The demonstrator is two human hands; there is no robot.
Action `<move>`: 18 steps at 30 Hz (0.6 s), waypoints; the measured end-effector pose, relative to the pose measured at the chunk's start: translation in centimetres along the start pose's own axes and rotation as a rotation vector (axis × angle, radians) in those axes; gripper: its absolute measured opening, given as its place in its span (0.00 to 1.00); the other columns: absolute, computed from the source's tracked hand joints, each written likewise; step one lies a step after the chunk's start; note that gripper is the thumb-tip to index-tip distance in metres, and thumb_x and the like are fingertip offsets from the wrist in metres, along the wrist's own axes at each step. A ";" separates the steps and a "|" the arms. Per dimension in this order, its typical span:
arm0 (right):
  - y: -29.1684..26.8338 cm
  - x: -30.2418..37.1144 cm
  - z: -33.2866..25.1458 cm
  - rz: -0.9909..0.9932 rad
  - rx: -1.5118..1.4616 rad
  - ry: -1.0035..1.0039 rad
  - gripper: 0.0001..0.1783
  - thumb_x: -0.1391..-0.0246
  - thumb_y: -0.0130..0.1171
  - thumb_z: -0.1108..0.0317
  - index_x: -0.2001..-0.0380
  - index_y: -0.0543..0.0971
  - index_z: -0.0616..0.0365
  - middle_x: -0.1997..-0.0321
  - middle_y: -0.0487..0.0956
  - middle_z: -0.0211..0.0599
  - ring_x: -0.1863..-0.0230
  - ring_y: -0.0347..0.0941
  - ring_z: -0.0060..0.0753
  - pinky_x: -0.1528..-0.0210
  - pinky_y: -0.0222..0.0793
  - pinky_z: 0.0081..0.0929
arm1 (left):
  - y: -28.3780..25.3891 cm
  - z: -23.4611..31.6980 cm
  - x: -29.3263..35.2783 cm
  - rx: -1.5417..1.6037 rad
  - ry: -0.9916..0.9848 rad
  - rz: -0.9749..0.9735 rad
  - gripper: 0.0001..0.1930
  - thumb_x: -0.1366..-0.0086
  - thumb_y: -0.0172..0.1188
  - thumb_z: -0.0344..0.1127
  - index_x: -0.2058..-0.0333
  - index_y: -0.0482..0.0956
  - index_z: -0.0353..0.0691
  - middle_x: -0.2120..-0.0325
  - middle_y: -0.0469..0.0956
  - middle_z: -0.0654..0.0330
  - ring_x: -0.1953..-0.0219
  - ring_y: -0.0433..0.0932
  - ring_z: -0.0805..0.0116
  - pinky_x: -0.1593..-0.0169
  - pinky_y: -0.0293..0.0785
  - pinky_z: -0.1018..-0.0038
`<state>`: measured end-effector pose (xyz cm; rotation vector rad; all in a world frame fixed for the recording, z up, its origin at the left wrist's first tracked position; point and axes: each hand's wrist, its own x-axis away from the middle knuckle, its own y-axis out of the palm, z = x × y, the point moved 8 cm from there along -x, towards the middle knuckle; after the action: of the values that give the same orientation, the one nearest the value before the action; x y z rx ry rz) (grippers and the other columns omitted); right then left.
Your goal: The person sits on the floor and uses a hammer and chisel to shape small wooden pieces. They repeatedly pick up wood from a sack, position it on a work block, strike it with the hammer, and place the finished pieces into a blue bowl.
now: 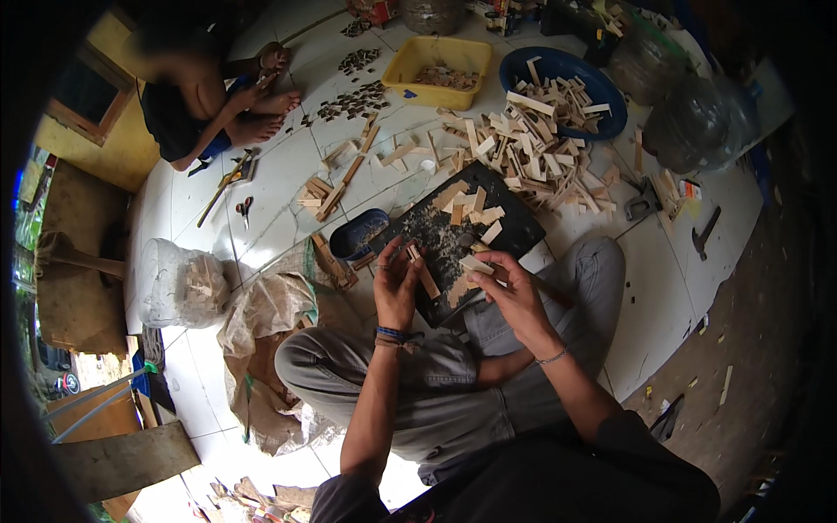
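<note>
My left hand [397, 286] is closed on a small wooden piece [412, 252] at its fingertips, above the left edge of a black board [508, 204]. A thin brown wood strip [430, 281] shows just beside those fingers; whether they touch it I cannot tell. My right hand [516, 292] pinches a pale wooden block [476, 265] between thumb and fingers. Behind that block lies a tool with a wooden handle [555, 294], partly hidden by the hand. Sawdust and several flat wood pieces [466, 204] cover parts of the board.
A wood-block pile [545, 161] spreads before a blue basin [602, 122]. Beyond the board stand a yellow tub [397, 77] and a small blue tray [349, 237]. Scissors [244, 212], a sack [261, 305] and a seated person [196, 105] are left; a hammer [704, 234] is right.
</note>
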<state>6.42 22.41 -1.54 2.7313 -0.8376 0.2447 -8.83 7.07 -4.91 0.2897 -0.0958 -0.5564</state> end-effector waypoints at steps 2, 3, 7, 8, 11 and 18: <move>-0.2 0.2 0.2 0.002 0.011 0.002 0.18 0.35 0.67 0.66 0.45 0.78 0.53 0.56 0.82 0.24 0.59 0.73 0.10 0.63 0.67 0.14 | 0.0 0.0 0.0 -0.015 0.005 -0.005 0.27 0.27 0.61 0.25 0.33 0.64 0.37 0.41 0.78 0.51 0.38 0.77 0.61 0.35 0.72 0.68; -0.2 0.2 0.3 0.001 0.016 0.002 0.18 0.35 0.67 0.65 0.45 0.78 0.53 0.56 0.82 0.24 0.59 0.73 0.10 0.63 0.67 0.14 | 0.1 0.0 0.1 -0.020 0.007 -0.004 0.27 0.27 0.61 0.26 0.33 0.64 0.37 0.42 0.78 0.51 0.38 0.77 0.61 0.35 0.72 0.68; -0.4 0.4 0.6 -0.011 0.035 0.002 0.18 0.35 0.67 0.65 0.45 0.77 0.53 0.54 0.82 0.25 0.59 0.73 0.10 0.63 0.67 0.15 | 0.2 0.1 0.1 -0.038 0.024 -0.020 0.25 0.25 0.59 0.28 0.34 0.64 0.35 0.42 0.77 0.51 0.38 0.77 0.63 0.36 0.70 0.71; -0.4 0.4 0.7 -0.014 0.034 -0.001 0.18 0.35 0.67 0.65 0.45 0.77 0.53 0.53 0.82 0.25 0.59 0.73 0.10 0.63 0.67 0.15 | 0.1 0.0 0.1 -0.086 0.023 -0.014 0.24 0.25 0.58 0.28 0.34 0.64 0.35 0.41 0.77 0.51 0.38 0.77 0.64 0.36 0.70 0.71; -0.4 0.5 0.9 -0.018 0.033 0.000 0.18 0.35 0.67 0.65 0.45 0.77 0.53 0.52 0.82 0.25 0.58 0.73 0.10 0.63 0.67 0.15 | -0.1 0.1 0.1 -0.143 0.029 -0.019 0.24 0.25 0.58 0.28 0.34 0.65 0.35 0.41 0.77 0.51 0.39 0.76 0.66 0.36 0.70 0.71; -0.6 0.6 0.4 -0.024 0.015 -0.004 0.17 0.34 0.66 0.66 0.45 0.78 0.53 0.55 0.82 0.23 0.57 0.74 0.10 0.63 0.67 0.15 | -0.1 0.9 0.4 -0.017 0.034 0.067 0.22 0.27 0.60 0.25 0.37 0.69 0.36 0.41 0.79 0.54 0.39 0.76 0.68 0.37 0.73 0.71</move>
<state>7.27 22.43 -1.94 2.7547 -0.8062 0.2414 -8.73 6.57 -4.04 0.2780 -0.0676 -0.4854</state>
